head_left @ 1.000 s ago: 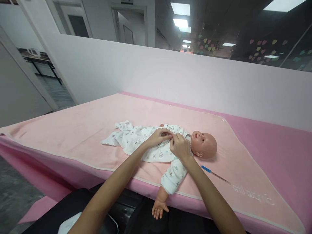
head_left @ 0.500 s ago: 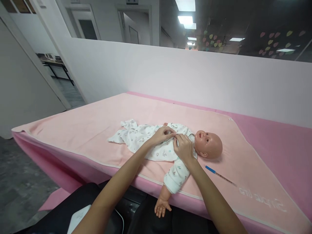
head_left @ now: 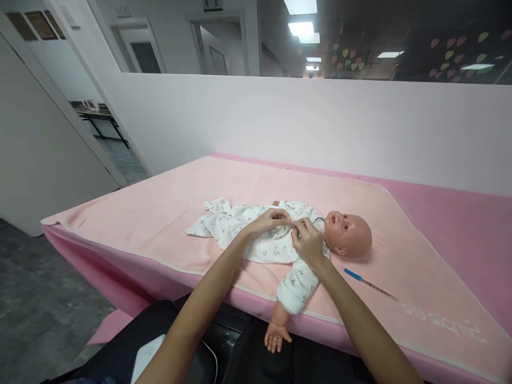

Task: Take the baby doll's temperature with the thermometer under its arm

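baby sleepsuit (head_left: 274, 254), white with small printed figures, is shown on a baby doll (head_left: 351, 236) laid on its back. the garment's front is turned upward, an arrangement by which equal reach is probably given to both hands. at the doll's chest, the left hand (head_left: 269, 221) is set from the foot side, its thumb and forefinger pinched on the garment's front; the right hand (head_left: 310, 242) is set from the head side, its fingers likewise drawn together on the cloth. the exact piece between the fingertips is too small to tell. the opposed grips are perhaps used so that the soft cloth can be steadied between them.

along the doll's near side, the edge of the surface covered by pink cloth (head_left: 452, 224) is closely approached and is overhung by the doll's palm (head_left: 277, 333); little room is left there. on the doll's far side, a strip of peach blanket (head_left: 168, 218) is bounded by the pink cloth and a white partition (head_left: 280, 122). wider room is offered beyond the doll's feet. near the doll's head, a slim rod with a blue end (head_left: 360, 278) is laid close to the right forearm, whose outward swing may be limited by it.
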The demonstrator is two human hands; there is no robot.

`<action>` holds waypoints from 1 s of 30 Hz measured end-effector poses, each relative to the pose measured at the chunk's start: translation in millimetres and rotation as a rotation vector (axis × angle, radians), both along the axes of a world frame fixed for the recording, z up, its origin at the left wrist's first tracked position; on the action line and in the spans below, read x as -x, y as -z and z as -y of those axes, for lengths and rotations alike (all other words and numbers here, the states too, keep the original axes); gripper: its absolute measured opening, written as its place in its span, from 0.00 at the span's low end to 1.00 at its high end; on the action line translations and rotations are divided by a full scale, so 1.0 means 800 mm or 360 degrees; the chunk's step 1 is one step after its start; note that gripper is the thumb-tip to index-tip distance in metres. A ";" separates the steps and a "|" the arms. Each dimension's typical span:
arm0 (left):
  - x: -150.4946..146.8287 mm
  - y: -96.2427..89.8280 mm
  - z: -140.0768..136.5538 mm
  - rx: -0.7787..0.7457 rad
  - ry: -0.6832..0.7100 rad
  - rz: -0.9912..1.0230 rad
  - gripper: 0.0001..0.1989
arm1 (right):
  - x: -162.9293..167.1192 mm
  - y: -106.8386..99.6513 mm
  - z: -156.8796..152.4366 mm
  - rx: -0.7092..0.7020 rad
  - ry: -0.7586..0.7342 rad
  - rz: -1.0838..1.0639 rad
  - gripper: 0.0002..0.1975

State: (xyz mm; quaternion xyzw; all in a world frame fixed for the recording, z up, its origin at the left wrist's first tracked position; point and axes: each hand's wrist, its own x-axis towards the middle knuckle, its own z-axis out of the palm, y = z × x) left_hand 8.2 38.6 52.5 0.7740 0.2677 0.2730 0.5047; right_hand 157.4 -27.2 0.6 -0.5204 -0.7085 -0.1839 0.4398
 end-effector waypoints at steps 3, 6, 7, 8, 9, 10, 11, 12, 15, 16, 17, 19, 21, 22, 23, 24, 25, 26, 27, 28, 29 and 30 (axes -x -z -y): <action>0.000 -0.001 0.000 0.0089 0.0035 0.0065 0.13 | 0.000 0.001 0.000 -0.0005 0.0015 -0.0022 0.12; -0.001 0.002 -0.001 0.0146 -0.0015 0.0136 0.13 | 0.003 -0.002 0.001 0.0042 0.0100 0.0003 0.10; -0.002 0.003 -0.002 0.0155 -0.0046 0.0157 0.13 | 0.004 -0.003 0.002 0.0056 0.0133 0.0026 0.09; -0.002 0.006 -0.003 0.0157 -0.0084 0.0180 0.13 | 0.005 -0.004 0.003 0.0066 0.0166 0.0054 0.09; -0.003 0.008 -0.005 0.0157 -0.0132 0.0207 0.14 | 0.006 -0.005 0.004 0.0070 0.0194 0.0079 0.08; -0.004 0.011 -0.006 0.0158 -0.0186 0.0233 0.14 | 0.007 -0.006 0.005 0.0073 0.0214 0.0096 0.08; -0.005 0.014 -0.008 0.0161 -0.0246 0.0257 0.14 | 0.007 -0.007 0.005 0.0075 0.0223 0.0101 0.08; -0.006 0.017 -0.009 0.0163 -0.0307 0.0280 0.15 | 0.007 -0.007 0.005 0.0075 0.0219 0.0097 0.07; -0.008 0.024 -0.014 0.0160 -0.0435 0.0351 0.15 | 0.005 -0.005 0.005 0.0045 0.0120 0.0093 0.08; -0.008 0.026 -0.015 0.0155 -0.0448 0.0376 0.15 | 0.004 -0.004 0.005 0.0020 0.0076 0.0104 0.09; -0.008 0.026 -0.015 0.0152 -0.0447 0.0395 0.15 | 0.004 -0.004 0.005 -0.0015 0.0045 0.0115 0.09; -0.007 0.026 -0.015 0.0168 -0.0406 0.0404 0.14 | 0.003 -0.002 0.005 -0.0091 0.0038 0.0111 0.10; -0.006 0.023 -0.013 0.0207 -0.0311 0.0376 0.13 | 0.004 -0.002 0.004 -0.0156 0.0082 0.0073 0.09; -0.005 0.021 -0.012 0.0225 -0.0253 0.0356 0.13 | 0.004 -0.002 0.004 -0.0180 0.0102 0.0053 0.09; -0.004 0.019 -0.011 0.0236 -0.0192 0.0334 0.13 | 0.004 -0.001 0.004 -0.0197 0.0113 0.0037 0.09; -0.003 0.017 -0.009 0.0239 -0.0138 0.0312 0.13 | 0.005 -0.002 0.004 -0.0209 0.0116 0.0027 0.08; -0.002 0.015 -0.008 0.0233 -0.0096 0.0290 0.13 | 0.005 -0.002 0.004 -0.0220 0.0114 0.0022 0.08; -0.002 0.013 -0.007 0.0219 -0.0074 0.0272 0.13 | 0.005 -0.002 0.004 -0.0227 0.0107 0.0024 0.08; -0.001 0.012 -0.006 0.0205 -0.0066 0.0257 0.13 | 0.004 -0.003 0.004 -0.0230 0.0100 0.0026 0.08; -0.001 0.011 -0.006 0.0196 -0.0067 0.0244 0.12 | 0.004 -0.003 0.004 -0.0227 0.0092 0.0029 0.08; 0.000 0.011 -0.006 0.0193 -0.0074 0.0235 0.11 | 0.004 -0.004 0.004 -0.0219 0.0079 0.0033 0.07; 0.000 0.011 -0.006 0.0196 -0.0080 0.0229 0.11 | 0.004 -0.006 0.004 -0.0208 0.0066 0.0033 0.07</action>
